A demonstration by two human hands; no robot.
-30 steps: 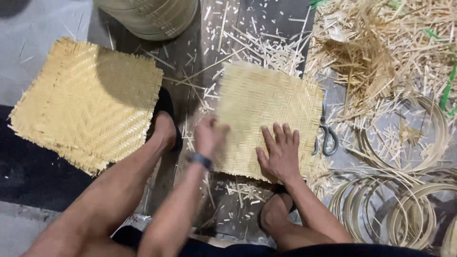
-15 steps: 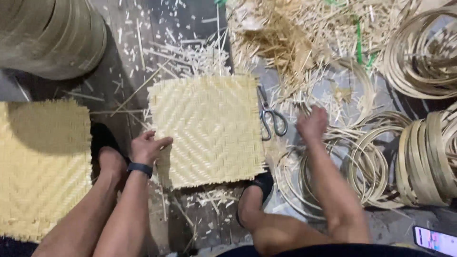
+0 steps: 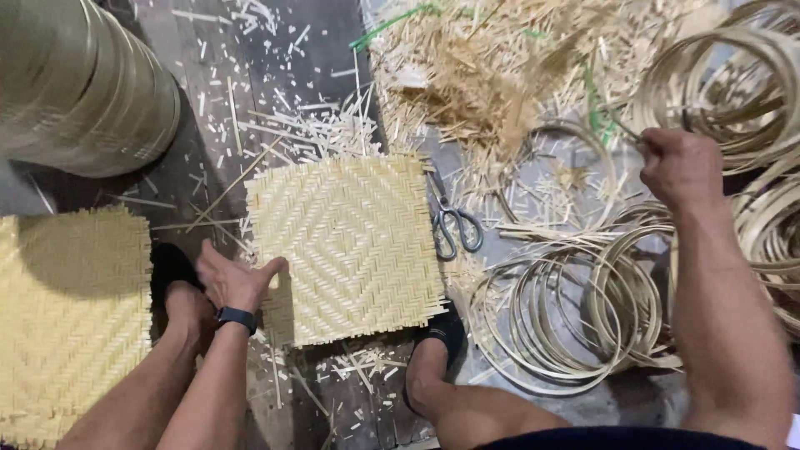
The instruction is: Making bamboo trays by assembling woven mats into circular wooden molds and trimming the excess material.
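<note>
Far left of the floor (image 3: 208, 167): a finished woven mat (image 3: 71, 317), with stacked hoops (image 3: 79, 79) above it. Centre: a second mat (image 3: 350, 242), fully woven, its edges ragged and untrimmed, lies flat between my feet. My left hand (image 3: 233, 279) rests on its left edge, fingers loosely spread, pinning it. Scissors (image 3: 454, 225) lie just beside its right edge. Right: my right hand (image 3: 679, 167) is clenched around a thin bamboo hoop (image 3: 583, 150) among the loose hoops (image 3: 575, 317). I judge weaving done; rimming remains.
</note>
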